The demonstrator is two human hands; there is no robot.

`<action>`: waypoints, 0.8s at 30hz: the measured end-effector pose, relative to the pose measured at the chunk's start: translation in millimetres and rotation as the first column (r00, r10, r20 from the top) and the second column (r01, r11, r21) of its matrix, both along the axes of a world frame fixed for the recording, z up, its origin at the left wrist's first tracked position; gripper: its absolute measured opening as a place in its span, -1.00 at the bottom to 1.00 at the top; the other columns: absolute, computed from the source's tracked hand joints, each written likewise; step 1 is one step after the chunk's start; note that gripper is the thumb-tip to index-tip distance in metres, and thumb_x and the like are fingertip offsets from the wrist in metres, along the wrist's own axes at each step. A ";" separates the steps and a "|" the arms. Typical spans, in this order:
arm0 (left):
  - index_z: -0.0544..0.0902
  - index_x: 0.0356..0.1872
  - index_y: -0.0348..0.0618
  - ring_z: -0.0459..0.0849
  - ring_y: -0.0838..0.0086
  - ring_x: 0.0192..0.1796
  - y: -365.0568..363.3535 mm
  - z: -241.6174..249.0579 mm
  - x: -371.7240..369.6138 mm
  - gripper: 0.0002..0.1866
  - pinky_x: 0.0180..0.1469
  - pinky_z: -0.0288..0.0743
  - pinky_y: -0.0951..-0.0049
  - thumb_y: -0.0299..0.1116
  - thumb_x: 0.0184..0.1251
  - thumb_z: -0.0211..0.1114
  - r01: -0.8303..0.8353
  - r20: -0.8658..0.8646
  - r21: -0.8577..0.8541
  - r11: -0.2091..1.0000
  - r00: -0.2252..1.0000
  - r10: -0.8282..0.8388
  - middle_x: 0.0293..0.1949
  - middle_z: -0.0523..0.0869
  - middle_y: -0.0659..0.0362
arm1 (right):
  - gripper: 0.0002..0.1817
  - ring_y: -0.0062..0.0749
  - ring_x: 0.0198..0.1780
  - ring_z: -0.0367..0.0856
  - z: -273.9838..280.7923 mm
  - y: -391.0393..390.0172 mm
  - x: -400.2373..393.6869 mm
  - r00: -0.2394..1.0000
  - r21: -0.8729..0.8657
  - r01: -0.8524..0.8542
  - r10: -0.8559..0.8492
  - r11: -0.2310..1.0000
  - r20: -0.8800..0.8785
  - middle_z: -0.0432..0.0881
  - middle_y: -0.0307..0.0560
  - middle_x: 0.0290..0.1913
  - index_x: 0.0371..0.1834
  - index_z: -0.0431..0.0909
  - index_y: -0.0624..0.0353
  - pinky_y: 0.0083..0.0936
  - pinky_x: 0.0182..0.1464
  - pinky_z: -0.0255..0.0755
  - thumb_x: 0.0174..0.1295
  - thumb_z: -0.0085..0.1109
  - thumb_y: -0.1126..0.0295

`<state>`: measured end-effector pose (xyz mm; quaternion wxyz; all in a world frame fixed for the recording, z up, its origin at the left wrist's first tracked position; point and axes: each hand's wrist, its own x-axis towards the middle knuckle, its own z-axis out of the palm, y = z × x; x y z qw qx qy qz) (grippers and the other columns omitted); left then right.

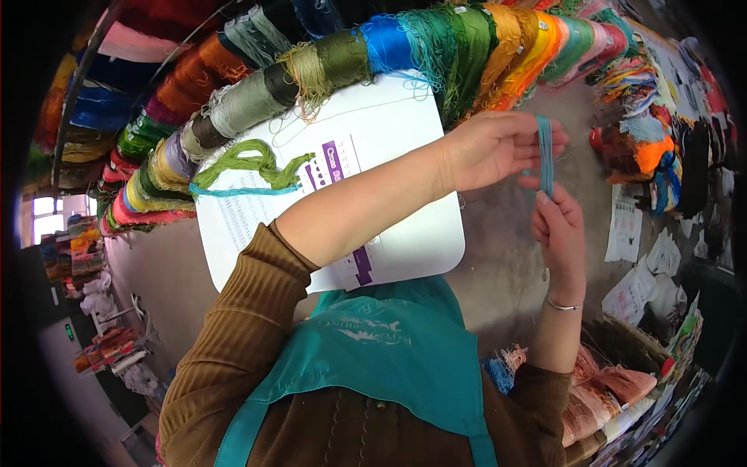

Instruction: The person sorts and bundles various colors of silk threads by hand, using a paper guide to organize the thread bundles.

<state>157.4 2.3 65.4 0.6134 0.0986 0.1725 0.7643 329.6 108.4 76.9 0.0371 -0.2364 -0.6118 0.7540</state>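
A skein of blue embroidery thread [546, 152] is looped round the fingers of my left hand [494, 148], which are stretched out to the right. Just below, my right hand [559, 222] pinches the lower end of the loop between thumb and fingers. My left forearm crosses over a white board [416, 210]. On this board a green thread skein [253, 165] and a strand of blue thread [249, 191] lie attached to a white and purple card [331, 159] with holes along it. My forearm hides part of the card.
A rail of thread hanks, among them a blue hank [389, 43] and an orange hank [506, 54], curves behind the board. More hanks [650, 148] hang at the right. Pink thread bundles [603, 397] lie by my right elbow. Papers [630, 292] hang beyond my right hand.
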 end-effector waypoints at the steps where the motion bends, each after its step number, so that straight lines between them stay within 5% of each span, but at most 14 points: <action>1: 0.45 0.21 -0.42 0.51 0.18 0.29 -0.5 3.2 1.7 -0.57 0.36 0.36 0.19 -0.35 0.42 0.14 -0.007 -0.013 -0.020 1.000 1.000 0.007 0.17 0.57 -0.14 | -0.71 -0.86 -0.64 0.01 -2.7 -3.2 3.3 1.000 -0.019 0.013 -0.013 1.000 0.001 0.18 -0.53 -0.61 0.08 0.55 0.28 -0.77 -0.59 -0.11 0.44 -0.03 0.37; 8: 0.49 0.12 -0.47 0.61 0.15 0.19 -5.1 16.2 15.0 -0.61 0.27 0.50 0.24 -0.38 0.39 0.21 -0.076 -0.064 -0.160 0.984 0.996 0.066 0.09 0.62 -0.16 | -0.69 -0.84 -0.65 0.02 -8.0 -18.3 10.0 0.995 -0.093 0.091 -0.094 0.991 -0.031 0.22 -0.49 -0.63 0.07 0.55 0.29 -0.77 -0.60 -0.12 0.45 -0.07 0.32; 11: 0.50 0.10 -0.48 0.62 0.18 0.18 -10.4 18.6 17.1 -0.62 0.25 0.51 0.25 -0.40 0.39 0.21 -0.102 -0.089 -0.194 0.976 0.992 0.086 0.09 0.62 -0.15 | -0.67 -0.80 -0.60 0.25 -9.4 -18.9 13.5 0.999 -0.049 0.046 -0.048 0.998 -0.027 0.43 -0.38 -0.51 0.09 0.54 0.30 -0.79 -0.58 0.06 0.44 -0.05 0.32; 14: 0.51 0.10 -0.48 0.65 0.27 0.13 -13.9 19.6 19.0 -0.64 0.20 0.54 0.29 -0.41 0.39 0.21 -0.149 -0.135 -0.218 0.964 0.983 0.122 0.07 0.64 -0.12 | -0.69 -0.71 -0.48 0.48 -7.7 -30.8 5.7 0.973 0.237 0.213 -0.228 0.948 0.037 0.59 -0.23 -0.30 0.09 0.53 0.32 -0.80 -0.50 0.28 0.39 0.04 0.37; 17: 0.53 0.09 -0.47 0.67 0.36 0.04 -15.1 16.1 22.8 -0.65 0.13 0.56 0.33 -0.43 0.39 0.20 -0.193 -0.157 -0.235 0.953 0.975 0.159 0.05 0.65 -0.08 | -0.68 -0.64 -0.38 0.58 -4.4 -21.3 -1.7 0.924 0.318 0.382 -0.361 0.868 -0.126 0.61 -0.15 -0.15 0.11 0.51 0.33 -0.79 -0.40 0.40 0.32 0.14 0.45; 20: 0.53 0.08 -0.48 0.67 0.40 -0.03 -18.2 16.9 29.5 -0.66 0.06 0.58 0.30 -0.44 0.39 0.18 -0.195 -0.156 -0.244 0.950 0.975 0.160 0.03 0.65 -0.05 | -0.74 -0.68 -0.43 0.56 14.7 -31.9 -19.9 0.871 0.138 0.441 -0.385 0.887 -0.306 0.63 -0.20 -0.24 0.02 0.55 0.30 -0.80 -0.48 0.33 0.27 0.20 0.50; 24: 0.54 0.05 -0.52 0.68 0.40 -0.06 -25.2 17.0 27.5 -0.69 -0.04 0.63 0.25 -0.48 0.39 0.15 -0.113 -0.183 -0.229 0.967 0.981 0.071 0.06 0.64 -0.07 | -0.86 -0.70 -0.54 0.52 0.9 -28.5 -32.3 0.927 -0.041 0.308 -0.310 0.950 -0.210 0.61 -0.26 -0.43 -0.13 0.59 0.27 -0.82 -0.60 0.18 0.29 0.20 0.50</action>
